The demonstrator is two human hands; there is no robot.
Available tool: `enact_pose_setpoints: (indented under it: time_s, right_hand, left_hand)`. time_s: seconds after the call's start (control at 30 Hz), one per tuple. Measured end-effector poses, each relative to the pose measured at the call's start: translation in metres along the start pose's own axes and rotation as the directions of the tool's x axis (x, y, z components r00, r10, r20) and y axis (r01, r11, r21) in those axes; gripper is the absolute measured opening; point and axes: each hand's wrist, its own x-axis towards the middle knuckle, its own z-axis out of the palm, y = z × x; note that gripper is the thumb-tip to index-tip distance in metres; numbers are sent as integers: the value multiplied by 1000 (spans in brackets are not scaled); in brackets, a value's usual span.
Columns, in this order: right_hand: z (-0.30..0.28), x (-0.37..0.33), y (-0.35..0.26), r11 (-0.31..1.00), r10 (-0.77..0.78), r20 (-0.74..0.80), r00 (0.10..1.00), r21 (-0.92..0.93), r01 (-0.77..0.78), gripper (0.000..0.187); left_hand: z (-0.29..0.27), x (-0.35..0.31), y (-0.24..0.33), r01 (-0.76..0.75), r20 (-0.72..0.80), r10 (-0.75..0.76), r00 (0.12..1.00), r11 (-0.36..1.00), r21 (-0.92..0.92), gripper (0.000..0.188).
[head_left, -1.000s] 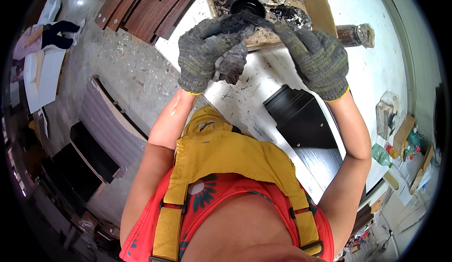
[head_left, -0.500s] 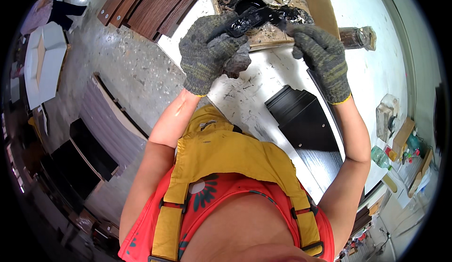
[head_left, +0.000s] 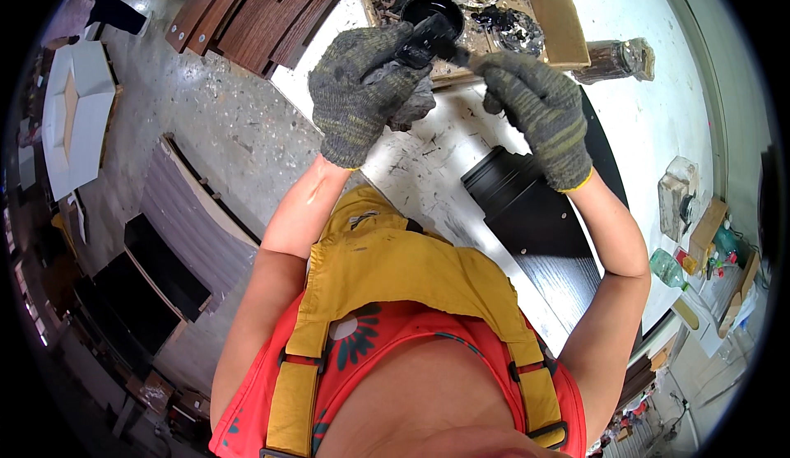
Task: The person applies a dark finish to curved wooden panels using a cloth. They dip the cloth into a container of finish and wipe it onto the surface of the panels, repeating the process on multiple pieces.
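My left hand (head_left: 358,88), in a grey and yellow knitted glove, grips a flat, glossy black-coated tool (head_left: 428,37); its exact kind is hidden by the coating. A crumpled grey rag (head_left: 415,108) is tucked under the same hand. My right hand (head_left: 539,112), in a matching glove, is closed on a thin dark tool (head_left: 461,56) whose end meets the coated one. Just behind them, a round black bowl (head_left: 444,12) holds dark, shiny stuff. It sits in a shallow cardboard tray (head_left: 555,5) with a black-smeared lump (head_left: 518,30).
A black panel (head_left: 535,211) lies on the white table (head_left: 428,162) under my right arm. Brown slatted boards (head_left: 263,13) are at the back left. A brown wrapped roll (head_left: 613,60) lies right of the tray. A green bottle (head_left: 666,269) is at far right.
My right hand has moved left and slightly down, closer to my left hand. The coated tool has tilted more upright, uncovering the bowl and the smeared lump behind it.
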Motion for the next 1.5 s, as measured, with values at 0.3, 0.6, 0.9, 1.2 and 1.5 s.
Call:
enact_pose_setpoints:
  time_s: [0.3,0.6,0.9,1.2,1.5]
  right_hand:
    - [-17,11,34,821,-439,-90,894,-445,358,41]
    - [-13,4,6,993,41,63,997,-114,-33,45]
    - [-10,0,33,800,-466,33,884,-411,437,38]
    - [-15,-1,15,979,-75,62,995,-183,85,34]
    - [-16,-5,9,984,-117,-23,993,-138,113,33]
  left_hand:
    - [-2,-2,4,-36,-4,36,999,996,76,41]
    - [1,0,1,-30,-6,31,1000,997,68,41]
    - [-1,2,5,-54,7,54,999,996,67,42]
    - [0,2,4,-30,18,30,999,999,13,42]
    - [3,4,-2,-47,-59,48,997,999,28,40]
